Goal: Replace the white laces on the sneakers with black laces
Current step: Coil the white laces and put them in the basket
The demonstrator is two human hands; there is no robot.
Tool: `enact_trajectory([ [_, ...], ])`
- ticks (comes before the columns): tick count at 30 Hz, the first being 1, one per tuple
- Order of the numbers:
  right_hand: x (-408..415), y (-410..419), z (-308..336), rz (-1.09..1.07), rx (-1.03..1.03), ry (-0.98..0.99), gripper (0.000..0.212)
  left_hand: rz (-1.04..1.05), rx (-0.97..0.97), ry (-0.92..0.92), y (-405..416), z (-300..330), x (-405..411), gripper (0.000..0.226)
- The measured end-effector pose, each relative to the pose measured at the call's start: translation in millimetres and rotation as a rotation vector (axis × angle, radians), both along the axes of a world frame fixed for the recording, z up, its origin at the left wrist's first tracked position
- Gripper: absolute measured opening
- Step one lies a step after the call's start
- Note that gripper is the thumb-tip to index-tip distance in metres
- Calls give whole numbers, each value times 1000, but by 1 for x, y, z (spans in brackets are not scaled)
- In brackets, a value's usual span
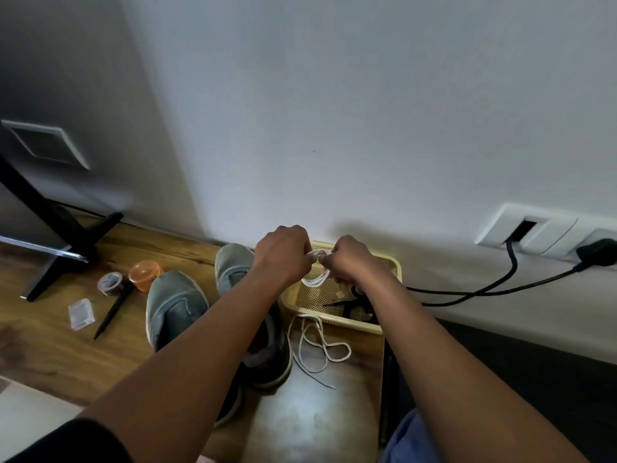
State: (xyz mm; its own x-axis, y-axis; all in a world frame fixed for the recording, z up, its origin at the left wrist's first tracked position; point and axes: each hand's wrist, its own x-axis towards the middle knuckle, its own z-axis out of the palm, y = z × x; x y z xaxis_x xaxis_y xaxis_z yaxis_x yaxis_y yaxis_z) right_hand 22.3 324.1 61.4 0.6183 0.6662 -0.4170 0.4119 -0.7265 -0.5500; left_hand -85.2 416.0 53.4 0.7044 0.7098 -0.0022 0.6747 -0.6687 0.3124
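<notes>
- The left hand (283,253) and the right hand (350,262) are held close together above the far end of a cream perforated basket (389,262).
- Both hands have curled fingers pinching a bundled white lace (317,277); its loops hang down between the two hands, over the basket interior.
- A second white lace (320,345) lies loose on the wooden table (66,345), in tangled loops just in front of the basket's near rim and to the right of the sneakers.
- Black laces (347,307) lie inside the basket, near its front wall, partly hidden by the right forearm.
- Two grey sneakers stand side by side, toes toward the wall: the left sneaker (173,305) is fully in view at its toe, and the right sneaker (233,265) is crossed by the left forearm.
- No lace is visible on the exposed parts of either sneaker.
- To the left of the sneakers lie an orange lidded container (145,274), a roll of tape (110,284), a black pen (112,312) and a small clear plastic box (81,313).
- A black monitor stand (66,242) rests at the far left of the table.
- Black cables (484,289) run from a wall socket plate (547,233) at the right.
</notes>
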Motion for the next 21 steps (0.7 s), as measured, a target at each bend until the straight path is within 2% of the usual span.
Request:
enact_trajectory([
  [5,8,3,-26,-178,68,121,13,-90,146,92,-2,-17,17,21],
  [10,10,10,-45,-217,91,158,13,-124,238,147,3,-30,21,23],
  [18,11,11,-53,-126,101,-54,5,-120,238,111,8,-38,18,25],
  [21,12,6,-39,-71,108,-197,6,-119,217,60,9,-33,14,22],
])
